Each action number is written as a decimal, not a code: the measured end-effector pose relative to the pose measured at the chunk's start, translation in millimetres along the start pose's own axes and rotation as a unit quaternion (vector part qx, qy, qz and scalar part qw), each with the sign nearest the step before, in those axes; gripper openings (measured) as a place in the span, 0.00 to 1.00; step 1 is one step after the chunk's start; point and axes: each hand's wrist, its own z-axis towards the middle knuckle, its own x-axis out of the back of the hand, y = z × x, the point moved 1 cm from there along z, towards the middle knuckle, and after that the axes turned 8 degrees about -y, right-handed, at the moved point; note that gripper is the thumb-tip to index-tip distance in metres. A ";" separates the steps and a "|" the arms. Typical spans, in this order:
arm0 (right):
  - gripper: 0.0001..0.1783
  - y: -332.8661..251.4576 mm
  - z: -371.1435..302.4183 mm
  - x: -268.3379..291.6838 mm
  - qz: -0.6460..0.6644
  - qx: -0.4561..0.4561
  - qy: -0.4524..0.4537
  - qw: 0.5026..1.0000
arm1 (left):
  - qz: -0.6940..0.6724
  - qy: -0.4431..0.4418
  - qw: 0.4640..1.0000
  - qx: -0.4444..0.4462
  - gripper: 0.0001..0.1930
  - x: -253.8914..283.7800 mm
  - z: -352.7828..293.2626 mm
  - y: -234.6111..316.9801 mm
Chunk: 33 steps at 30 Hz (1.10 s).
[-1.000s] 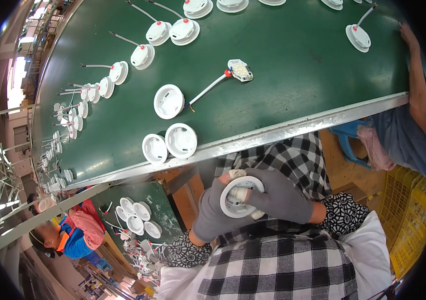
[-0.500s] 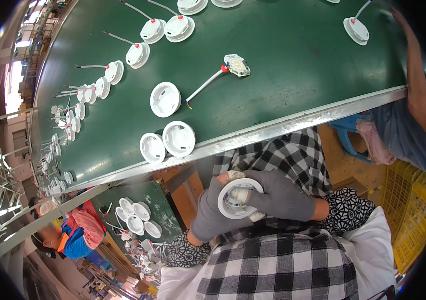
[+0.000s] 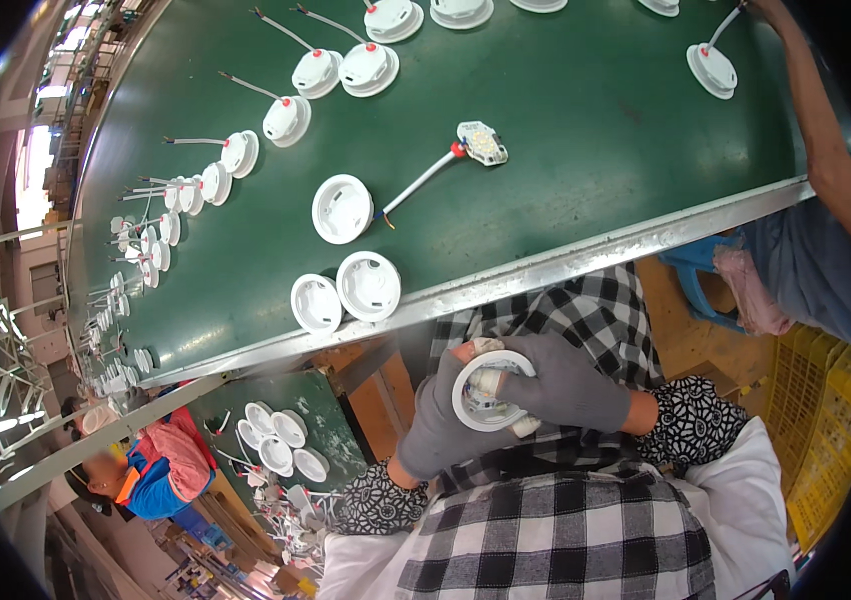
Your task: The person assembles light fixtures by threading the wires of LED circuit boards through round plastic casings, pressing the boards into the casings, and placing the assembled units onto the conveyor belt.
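Above my lap, a white round lamp housing is held between both hands, its open side up. My left hand, in a grey fingertip-less glove, is wrapped round its left side and underside. My right hand, gloved alike, grips the right side, with a taped thumb pressed inside the cup. Part of a light board shows in there; the thumb covers the rest. On the green table lies a loose LED board with a white cable. Beside the cable's end sits an open white housing.
Two more housings rest by the table's metal edge. Wired lamps line the far side. A co-worker's arm reaches in at right, above yellow crates. At lower left, a side table holds several white cups and cables.
Both hands have shifted slightly right and up with the housing, still gripping it. Table items appear a little lower, many also further right. The co-worker's hand has come to the far-right lamp's wire.
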 end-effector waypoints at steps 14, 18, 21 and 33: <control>0.26 -7.4 -5.6 1.2 -0.002 0.058 -0.018 0.998 | -0.116 -0.015 0.989 0.088 0.49 5.3 -9.4 -4.5; 0.23 5.7 -13.2 -4.8 0.014 0.092 0.020 0.995 | -0.050 -0.006 0.999 0.019 0.49 6.0 -13.6 -2.8; 0.23 5.0 -12.4 -6.2 0.021 0.104 0.021 0.994 | -0.063 -0.012 0.997 0.034 0.50 3.6 -16.2 -3.7; 0.23 -8.8 -19.4 -10.1 -0.025 0.003 -0.040 0.999 | -0.049 -0.034 0.998 0.021 0.46 2.5 -25.9 9.3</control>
